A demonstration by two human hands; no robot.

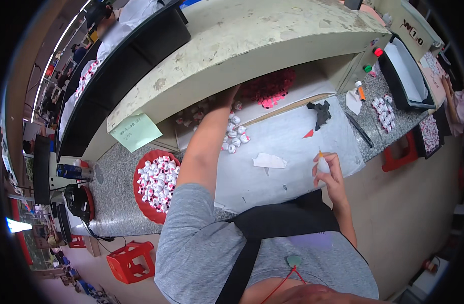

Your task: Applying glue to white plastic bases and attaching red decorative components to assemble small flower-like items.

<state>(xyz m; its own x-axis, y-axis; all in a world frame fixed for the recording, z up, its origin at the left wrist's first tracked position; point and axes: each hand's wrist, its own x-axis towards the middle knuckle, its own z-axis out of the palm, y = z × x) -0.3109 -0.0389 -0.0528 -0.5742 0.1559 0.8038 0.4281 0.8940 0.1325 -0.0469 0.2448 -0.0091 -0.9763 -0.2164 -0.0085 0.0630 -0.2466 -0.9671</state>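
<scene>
My left arm reaches under the overhang of a pale cabinet (pixel 292 48). The upper edge hides the fingers of my left hand (pixel 232 94), so their grip is out of sight. Beside it lies a heap of small pink pieces (pixel 272 90) with dark spots. Several small white rounded pieces (pixel 233 136) with dark and pink marks sit around the forearm. Over the white sheet (pixel 308 175), my right hand (pixel 332 175) is closed around a small white squeeze bottle (pixel 323 164), its thin yellowish tip pointing up.
A red scalloped bowl (pixel 140 201) full of white pieces stands left. On the sheet lie a torn paper scrap (pixel 270 160) and a black scrap (pixel 320 114). Rightward are a black pen-like stick (pixel 360 130), an orange-and-white tube (pixel 360 92) and a black bin (pixel 400 96).
</scene>
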